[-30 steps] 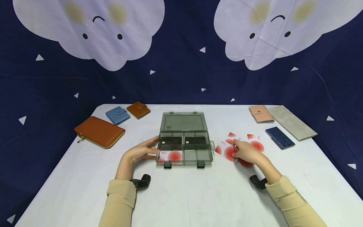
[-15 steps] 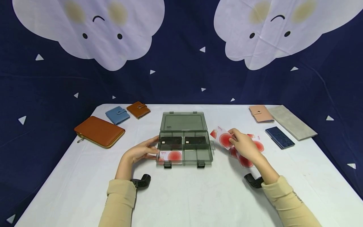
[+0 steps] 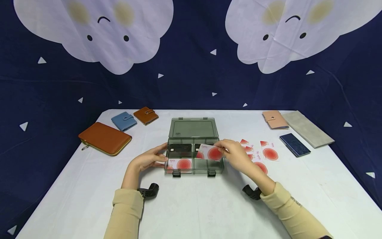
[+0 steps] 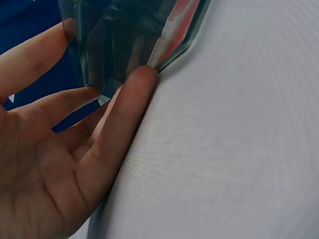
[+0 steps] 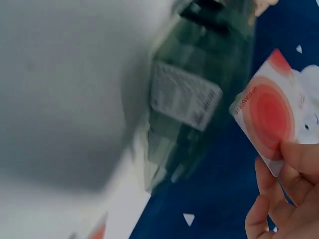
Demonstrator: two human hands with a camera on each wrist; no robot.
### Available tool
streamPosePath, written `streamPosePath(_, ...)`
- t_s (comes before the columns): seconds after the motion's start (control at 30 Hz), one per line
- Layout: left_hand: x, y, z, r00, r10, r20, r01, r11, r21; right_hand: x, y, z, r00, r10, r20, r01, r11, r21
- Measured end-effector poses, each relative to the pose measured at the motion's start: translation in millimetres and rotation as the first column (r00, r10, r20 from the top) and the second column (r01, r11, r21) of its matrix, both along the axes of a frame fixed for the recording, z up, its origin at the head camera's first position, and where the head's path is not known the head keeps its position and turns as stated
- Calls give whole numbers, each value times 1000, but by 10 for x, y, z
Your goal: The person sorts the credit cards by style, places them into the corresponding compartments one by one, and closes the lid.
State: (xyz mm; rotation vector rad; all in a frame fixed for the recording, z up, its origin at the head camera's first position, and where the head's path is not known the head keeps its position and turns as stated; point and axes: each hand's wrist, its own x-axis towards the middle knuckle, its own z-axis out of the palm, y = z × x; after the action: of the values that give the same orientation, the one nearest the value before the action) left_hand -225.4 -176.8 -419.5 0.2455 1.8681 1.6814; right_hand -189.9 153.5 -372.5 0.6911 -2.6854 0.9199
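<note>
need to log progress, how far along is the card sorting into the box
Done: one red-circle card lies in the near-left compartment of the clear box. In hand: the right hand pinches a second card over the box's right side, while the left hand steadies the box. Left: several loose cards on the table.

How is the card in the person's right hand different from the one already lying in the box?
The held card, pinched by the right hand, hangs tilted over the box's right compartments. The stored card lies flat in the front-left compartment, untouched, by the left hand. Both are white with a red circle.
</note>
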Motion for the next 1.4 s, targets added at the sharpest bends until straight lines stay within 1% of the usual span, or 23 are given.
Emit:
streamPosePath(0.07,-6,-1,-6,1000,-4,-2,4,1000,3,7,-48,-40,1000,10,-11,-9,999,48)
streamPosePath(0.2,-6,0,-5,1000,-3,2,3,1000,4,32,-110,-119,1000,-2,-19,4,991,136)
streamPosePath(0.43,-8,0,-2,1000,-1,5,1,1000,-4,51,-153,-194,999,-10,-46,22,958,285)
streamPosePath(0.6,-8,2,-6,1000,-2,5,2,1000,0,56,-157,-195,997,2,-77,25,936,350)
streamPosePath(0.93,-1,-4,-1,1000,0,8,0,1000,15,59,-157,-192,998,-4,-68,34,896,443)
streamPosePath(1.03,-3,-4,-5,1000,0,8,0,1000,15,57,-146,-185,999,3,-53,20,902,431)
streamPosePath(1.13,-3,-6,-6,1000,-2,3,2,1000,7,51,-122,-173,999,13,-39,3,919,393)
streamPosePath(1.23,-5,-7,-13,1000,-4,-2,4,1000,5,44,-72,-155,999,20,-44,-3,935,353)
streamPosePath(1.33,-6,-7,-14,1000,-4,-1,4,1000,4,38,20,-127,998,8,-59,12,945,327)
streamPosePath(1.4,-3,-6,-11,1000,-3,2,3,1000,7,38,106,-102,998,-18,-59,36,947,318)
